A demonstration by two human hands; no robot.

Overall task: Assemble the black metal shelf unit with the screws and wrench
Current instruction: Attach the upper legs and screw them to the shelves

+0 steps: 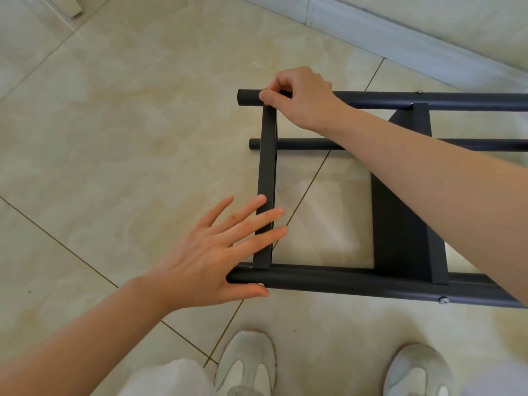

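Note:
The black metal shelf unit (328, 281) lies on its side on the tiled floor, its round poles running left to right. A flat black shelf panel (267, 167) spans between the near and far poles at the left end. My left hand (217, 252) lies with straight, spread fingers against this panel and the near pole's end, thumb beside a silver screw (261, 284). My right hand (297, 94) has its fingers curled at the far pole (248, 98), pinching where the panel meets it; what it pinches is hidden. A second shelf panel (400, 238) sits further right. No wrench shows.
A third pole (300, 144) lies lower, on the floor side. Another screw head (443, 300) shows on the near pole, and one (419, 91) on the far pole. My two shoes (245, 364) stand just in front of the frame. A wall skirting (400, 32) runs behind.

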